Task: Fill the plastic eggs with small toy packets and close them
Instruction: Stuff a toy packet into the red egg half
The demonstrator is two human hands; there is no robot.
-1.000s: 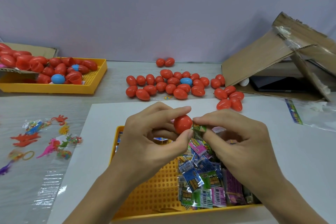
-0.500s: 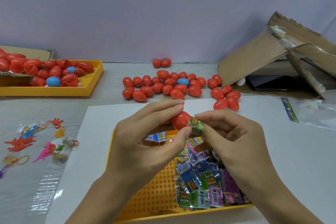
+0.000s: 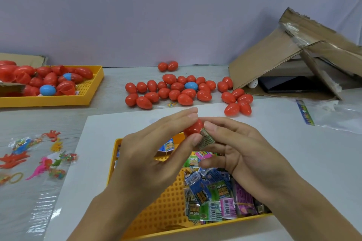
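My left hand [image 3: 156,154] grips a red plastic egg half [image 3: 194,128] between thumb and fingers, above the near yellow tray [image 3: 162,211]. My right hand [image 3: 241,150] pinches a small green toy packet [image 3: 206,139] against the egg's open side. Several coloured toy packets [image 3: 217,195] lie heaped in the tray's right part. A cluster of closed red eggs [image 3: 176,92], with one blue egg [image 3: 191,85] among them, lies on the table beyond my hands. The inside of the held egg is hidden.
A second yellow tray [image 3: 86,98] at the back left holds open red egg halves and blue ones. Loose rubber toys in clear film [image 3: 39,156] lie at the left. A torn cardboard box [image 3: 293,58] stands at the back right, a clear plastic bag [image 3: 337,115] beside it.
Both hands have risen slightly and moved closer together. The green packet has been pushed against the red egg, and the right fingers have spread out.
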